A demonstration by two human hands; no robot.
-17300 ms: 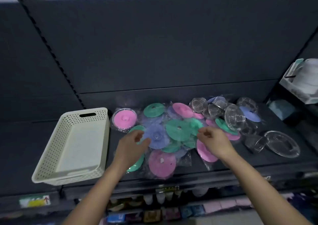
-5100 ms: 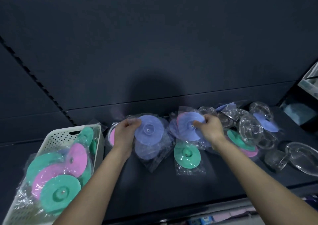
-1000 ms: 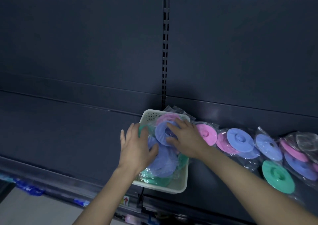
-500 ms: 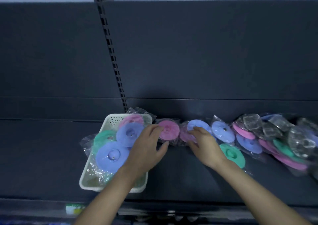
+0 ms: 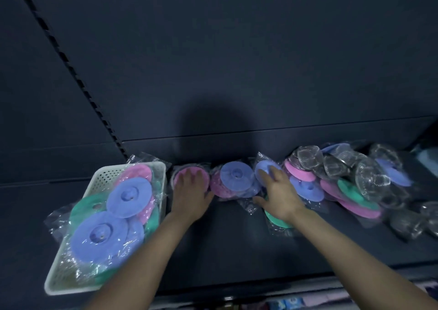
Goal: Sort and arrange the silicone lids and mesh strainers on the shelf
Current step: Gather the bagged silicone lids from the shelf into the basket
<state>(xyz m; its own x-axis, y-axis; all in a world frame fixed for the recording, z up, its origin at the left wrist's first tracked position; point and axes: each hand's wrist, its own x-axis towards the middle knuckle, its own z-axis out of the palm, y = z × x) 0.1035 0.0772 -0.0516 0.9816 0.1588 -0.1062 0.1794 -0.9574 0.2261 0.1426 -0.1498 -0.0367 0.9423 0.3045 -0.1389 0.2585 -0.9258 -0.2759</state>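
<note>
A white perforated basket (image 5: 104, 174) at the left of the dark shelf holds several bagged silicone lids, blue (image 5: 103, 236), green and pink. My left hand (image 5: 189, 192) lies flat, fingers straight, on a bagged pink lid (image 5: 206, 175) just right of the basket. A blue lid over a pink one (image 5: 234, 175) sits between my hands. My right hand (image 5: 278, 191) rests its fingers on a bagged blue lid (image 5: 262, 167), covering part of a green lid (image 5: 275, 218). Further right lie more lids and several mesh strainers (image 5: 371, 178) in clear bags.
The shelf's back panel stands right behind the row of lids, with a slotted upright (image 5: 71, 70) running diagonally at the left. More clear-bagged strainers (image 5: 410, 222) sit at the far right. Packaged goods show on the shelf below (image 5: 291, 302).
The view has shifted left to right and closer. My left hand has moved from the basket's edge onto the pink lid. My right hand has slid right onto the blue lid.
</note>
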